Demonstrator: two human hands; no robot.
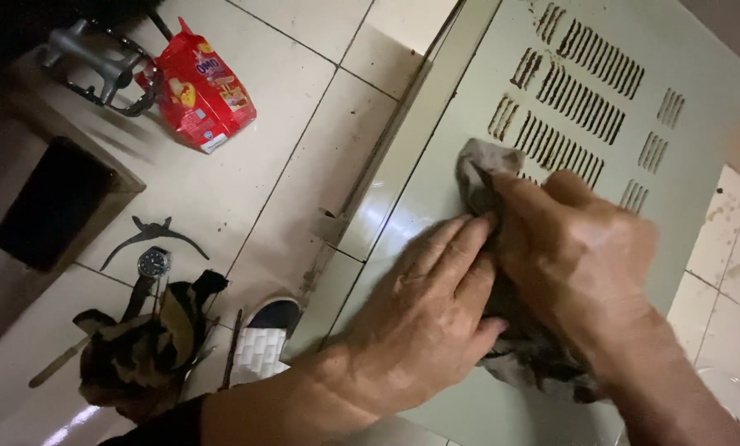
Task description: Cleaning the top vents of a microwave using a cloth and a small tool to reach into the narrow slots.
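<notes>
A pale green metal panel (pixel 436 198) with rows of vent slots (pixel 568 91) lies across the tiled floor. A grey rag (pixel 479 169) sits on it, bunched and dirty. My right hand (pixel 581 256) grips the rag from above. My left hand (pixel 424 318) presses flat on the panel beside it, fingertips touching the cloth. Part of the rag is hidden under both hands and trails out below near my right wrist.
A red packet (pixel 201 87) and a metal pedal part (pixel 97 62) lie at the upper left. A wristwatch (pixel 153 263), a curved dark tool (pixel 151 233), a camouflage cloth (pixel 151 347), a screwdriver (pixel 56 363) and a sandal (pixel 263 343) sit at the lower left. A dark box (pixel 56 202) stands left.
</notes>
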